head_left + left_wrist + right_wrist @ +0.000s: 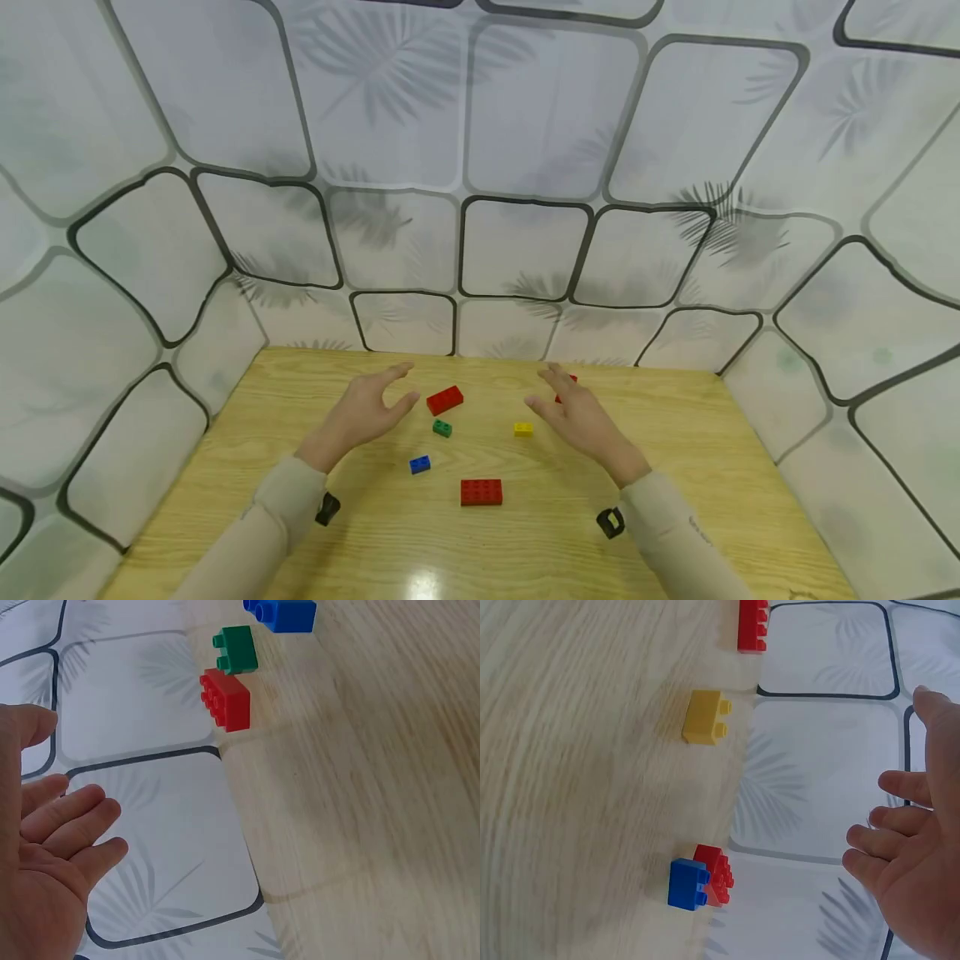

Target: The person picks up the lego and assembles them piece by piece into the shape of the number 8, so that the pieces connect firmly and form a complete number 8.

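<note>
Wooden tabletop (pixel 555 537) bears 1 yellow brick (pixel 523 430) near right hand (pixel 583 422); sleeve lettering (pixel 699 531) illegible.

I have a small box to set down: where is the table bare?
The table is bare between the right hand and right wall, and, narrowly, between the green brick and yellow brick. It's crowded near the left hand, where the green brick joins a red brick and blue brick, and near the right hand, where another red-blue pair sits.
</note>
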`<state>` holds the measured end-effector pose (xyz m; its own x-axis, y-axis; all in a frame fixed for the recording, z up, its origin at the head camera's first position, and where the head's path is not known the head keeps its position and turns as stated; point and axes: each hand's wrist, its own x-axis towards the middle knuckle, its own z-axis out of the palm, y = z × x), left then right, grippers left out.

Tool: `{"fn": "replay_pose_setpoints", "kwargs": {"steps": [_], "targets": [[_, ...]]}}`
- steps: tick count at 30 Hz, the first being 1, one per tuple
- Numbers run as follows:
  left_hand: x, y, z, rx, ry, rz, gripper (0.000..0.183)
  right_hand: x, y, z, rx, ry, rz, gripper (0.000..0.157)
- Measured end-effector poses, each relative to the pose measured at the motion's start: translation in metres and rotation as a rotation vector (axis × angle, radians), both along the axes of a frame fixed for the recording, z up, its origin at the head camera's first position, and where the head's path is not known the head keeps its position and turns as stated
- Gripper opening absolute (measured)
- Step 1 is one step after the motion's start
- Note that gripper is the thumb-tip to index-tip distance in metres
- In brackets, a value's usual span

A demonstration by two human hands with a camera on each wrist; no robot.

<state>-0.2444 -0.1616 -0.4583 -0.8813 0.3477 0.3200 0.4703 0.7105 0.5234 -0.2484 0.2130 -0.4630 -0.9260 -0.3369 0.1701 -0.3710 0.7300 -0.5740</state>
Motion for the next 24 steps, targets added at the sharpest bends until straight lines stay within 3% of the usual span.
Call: {"fn": "replay_pose_setpoints", "kwargs": {"steps": [3,6,14,24], "targets": [[0.002,0.001,-0.004,0.036,0.059,0.013,0.045,0.002,-0.003,-0.003,-0.014,-0.019,0.012,0.072],[0.003,0.002,-0.008,0.088,0.065,0.014,0.036,0.004,-0.006,-0.005,-0.015,-0.013,0.023,0.071],[0.007,0.001,-0.02,0.185,-0.07,-0.019,0.031,0.012,-0.013,-0.01,-0.054,0.014,0.047,0.063],[0.012,0.002,-0.025,0.191,-0.142,-0.029,0.028,0.019,-0.018,-0.018,-0.064,-0.003,0.045,0.062]]}}
